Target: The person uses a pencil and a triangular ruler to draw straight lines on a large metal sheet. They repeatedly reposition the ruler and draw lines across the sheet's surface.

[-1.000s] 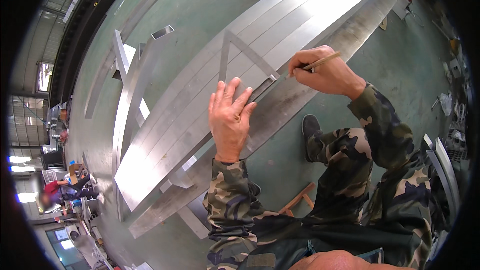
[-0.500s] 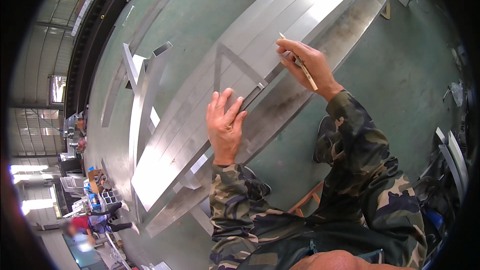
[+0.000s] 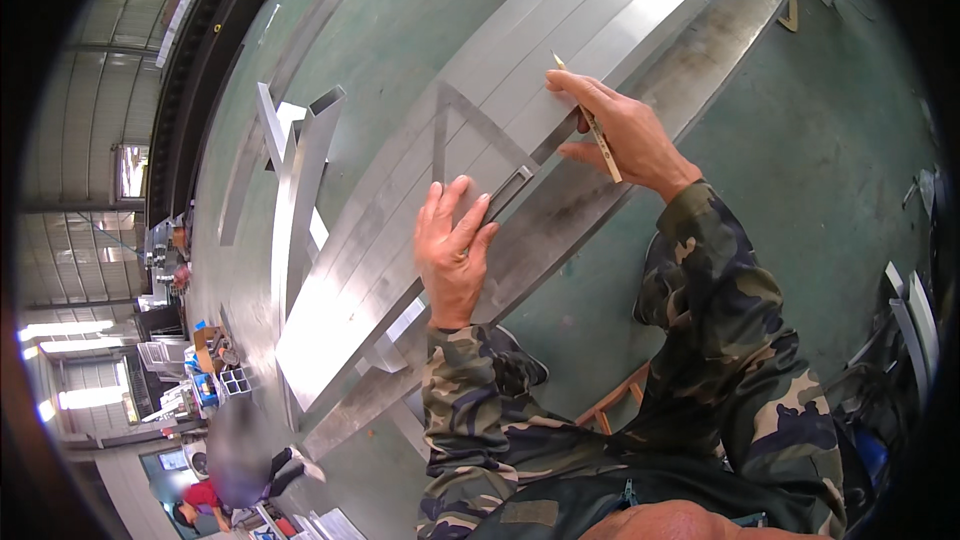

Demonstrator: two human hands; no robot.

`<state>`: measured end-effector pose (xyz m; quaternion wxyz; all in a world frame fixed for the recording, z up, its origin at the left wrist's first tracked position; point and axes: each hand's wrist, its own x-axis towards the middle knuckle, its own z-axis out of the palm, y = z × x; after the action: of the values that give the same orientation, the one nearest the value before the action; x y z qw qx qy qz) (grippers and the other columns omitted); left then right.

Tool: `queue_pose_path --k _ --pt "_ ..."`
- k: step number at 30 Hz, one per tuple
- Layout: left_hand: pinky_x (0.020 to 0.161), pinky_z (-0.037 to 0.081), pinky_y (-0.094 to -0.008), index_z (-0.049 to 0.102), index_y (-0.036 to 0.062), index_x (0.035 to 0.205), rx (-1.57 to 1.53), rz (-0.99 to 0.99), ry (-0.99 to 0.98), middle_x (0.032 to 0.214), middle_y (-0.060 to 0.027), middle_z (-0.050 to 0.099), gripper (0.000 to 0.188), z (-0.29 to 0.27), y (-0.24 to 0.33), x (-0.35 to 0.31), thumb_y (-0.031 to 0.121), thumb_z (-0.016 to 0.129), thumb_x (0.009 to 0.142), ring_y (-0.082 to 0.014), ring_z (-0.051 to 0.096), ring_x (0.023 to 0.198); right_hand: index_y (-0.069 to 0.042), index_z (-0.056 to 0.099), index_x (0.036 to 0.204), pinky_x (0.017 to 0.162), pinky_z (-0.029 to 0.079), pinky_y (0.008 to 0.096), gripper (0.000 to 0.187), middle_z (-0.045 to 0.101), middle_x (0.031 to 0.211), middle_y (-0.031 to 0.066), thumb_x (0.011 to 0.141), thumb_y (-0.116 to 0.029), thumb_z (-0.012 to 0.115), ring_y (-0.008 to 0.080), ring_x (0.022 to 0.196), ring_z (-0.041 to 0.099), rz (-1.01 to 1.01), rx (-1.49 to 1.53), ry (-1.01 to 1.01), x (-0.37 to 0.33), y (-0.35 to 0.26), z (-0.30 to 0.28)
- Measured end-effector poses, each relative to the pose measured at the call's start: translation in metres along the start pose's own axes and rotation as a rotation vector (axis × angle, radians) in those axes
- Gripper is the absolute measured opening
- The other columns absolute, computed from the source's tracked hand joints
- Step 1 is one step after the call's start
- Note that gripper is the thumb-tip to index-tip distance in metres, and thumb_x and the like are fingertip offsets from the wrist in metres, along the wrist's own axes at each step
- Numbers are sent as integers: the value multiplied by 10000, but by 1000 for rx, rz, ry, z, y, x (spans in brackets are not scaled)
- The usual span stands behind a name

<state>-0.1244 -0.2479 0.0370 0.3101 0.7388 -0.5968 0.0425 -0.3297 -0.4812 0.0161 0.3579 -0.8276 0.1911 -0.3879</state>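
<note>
One hand lies on a metal triangle and one hand holds a pencil.
The left hand (image 3: 452,255) is spread flat, with its fingers over the near corner of the gray triangle (image 3: 490,125). The triangle lies on a row of long, shiny metal bars (image 3: 610,15), right by their near edge. The right hand (image 3: 640,140) holds a thin, pale pencil (image 3: 602,143) between its fingers, with the sharp tip pointing up and away, and the thumb is held apart from the pointing finger. A long, dull metal beam (image 3: 560,202) runs beside the bars, above the green floor (image 3: 740,210).
</note>
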Motion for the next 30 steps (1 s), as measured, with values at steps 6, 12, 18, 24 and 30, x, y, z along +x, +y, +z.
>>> queue_pose_path --k 6,12,18,24,30 --pt "1210 475 -474 835 151 1315 20 -23 -1 1501 -58 720 433 15 22 17 59 879 894 -396 573 1497 -165 521 1602 965 617 478 990 623 1590 85 753 -382 982 386 1171 729 100 -83 -67 2 -2 -10" --pt "1208 476 -478 842 147 1296 -25 9 6 1500 -56 719 399 30 30 33 77 880 905 -407 570 1497 -158 550 1596 992 631 437 929 650 1567 61 779 -275 976 336 1133 741 103 -106 -12 4 1 -8" --pt "1222 469 -476 835 120 1298 -30 -9 -10 1507 -65 713 381 26 32 35 79 869 920 -403 560 1509 -160 572 1571 961 641 431 892 658 1557 45 780 -271 967 329 1137 746 134 -77 -10 6 -4 -7" --pt "1229 466 -476 823 110 1315 -57 -26 -28 1509 -69 712 399 21 33 32 55 860 922 -400 550 1523 -170 577 1565 941 644 431 887 659 1552 46 777 -303 963 349 1101 744 130 -92 10 4 -7 -6" --pt "1226 473 -476 820 108 1318 -33 -22 -40 1517 -69 709 412 16 31 30 43 863 914 -402 550 1524 -181 579 1569 937 643 437 900 657 1560 53 768 -322 965 362 1107 751 120 -100 15 4 -12 -4"
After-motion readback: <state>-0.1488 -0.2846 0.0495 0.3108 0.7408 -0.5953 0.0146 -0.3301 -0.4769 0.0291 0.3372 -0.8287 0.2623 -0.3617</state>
